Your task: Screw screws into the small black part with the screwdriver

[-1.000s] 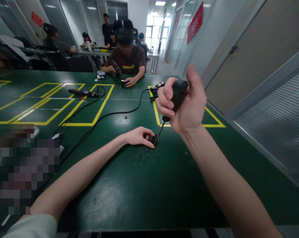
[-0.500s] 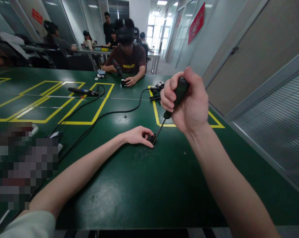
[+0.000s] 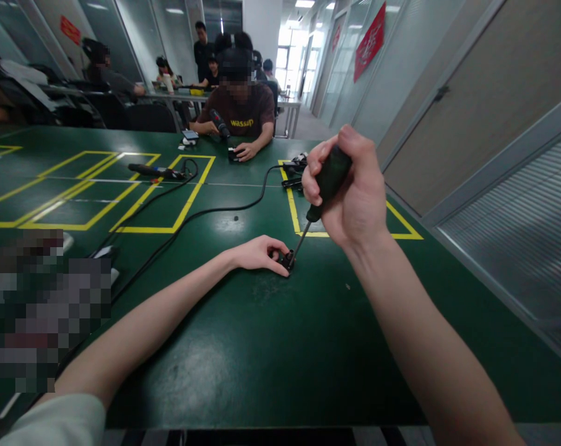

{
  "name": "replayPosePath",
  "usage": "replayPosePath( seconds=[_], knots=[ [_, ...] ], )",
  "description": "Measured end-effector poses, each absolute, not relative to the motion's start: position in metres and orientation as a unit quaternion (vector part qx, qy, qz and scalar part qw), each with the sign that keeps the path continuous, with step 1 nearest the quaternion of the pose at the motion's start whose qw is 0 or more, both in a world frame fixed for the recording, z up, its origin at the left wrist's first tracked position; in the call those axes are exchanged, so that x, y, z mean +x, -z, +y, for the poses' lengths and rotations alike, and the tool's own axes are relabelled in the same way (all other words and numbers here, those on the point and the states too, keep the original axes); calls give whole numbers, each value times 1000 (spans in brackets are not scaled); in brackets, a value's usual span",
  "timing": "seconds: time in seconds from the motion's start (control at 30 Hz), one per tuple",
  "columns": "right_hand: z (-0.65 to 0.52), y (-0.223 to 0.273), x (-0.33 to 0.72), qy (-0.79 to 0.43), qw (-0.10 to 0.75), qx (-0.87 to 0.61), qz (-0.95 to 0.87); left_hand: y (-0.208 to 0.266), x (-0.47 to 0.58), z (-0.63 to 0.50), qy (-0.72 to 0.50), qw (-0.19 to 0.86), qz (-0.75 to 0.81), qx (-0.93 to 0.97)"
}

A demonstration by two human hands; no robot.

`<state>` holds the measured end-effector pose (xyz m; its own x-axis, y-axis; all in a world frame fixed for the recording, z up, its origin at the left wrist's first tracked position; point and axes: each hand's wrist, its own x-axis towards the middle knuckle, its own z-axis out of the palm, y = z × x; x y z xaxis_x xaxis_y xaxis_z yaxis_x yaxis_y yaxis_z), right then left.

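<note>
My right hand (image 3: 348, 186) is wrapped round the dark handle of a screwdriver (image 3: 332, 179). Its thin metal shaft slants down and to the left. The tip meets a small black part (image 3: 287, 261) lying on the green tabletop; the exact contact point is too small to make out. With thumb and fingers, my left hand (image 3: 264, 254) pinches that black part from its left side and keeps it on the table. The fingers partly cover the part, so its full shape is hidden.
Yellow tape outlines (image 3: 173, 230) mark the green table (image 3: 243, 359). A black cable (image 3: 215, 210) runs across it from a dark pen-like tool (image 3: 155, 171). Black items (image 3: 292, 170) lie beyond my right hand. Opposite sits a co-worker (image 3: 238, 105) holding a power screwdriver (image 3: 220, 124).
My right hand has shifted slightly left and its grip on the screwdriver handle has turned a little. My left hand and the black part stay in place.
</note>
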<state>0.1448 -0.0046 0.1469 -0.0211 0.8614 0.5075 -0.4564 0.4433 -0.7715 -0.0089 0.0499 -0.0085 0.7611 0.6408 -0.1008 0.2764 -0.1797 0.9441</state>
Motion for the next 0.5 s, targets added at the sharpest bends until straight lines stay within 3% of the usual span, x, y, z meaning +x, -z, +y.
replayPosePath(
  seconds=[0.5],
  knots=[
    [-8, -152, 143, -491, 643, -233, -539, 7, -10, 49, -158, 563, 311, 750]
  ],
)
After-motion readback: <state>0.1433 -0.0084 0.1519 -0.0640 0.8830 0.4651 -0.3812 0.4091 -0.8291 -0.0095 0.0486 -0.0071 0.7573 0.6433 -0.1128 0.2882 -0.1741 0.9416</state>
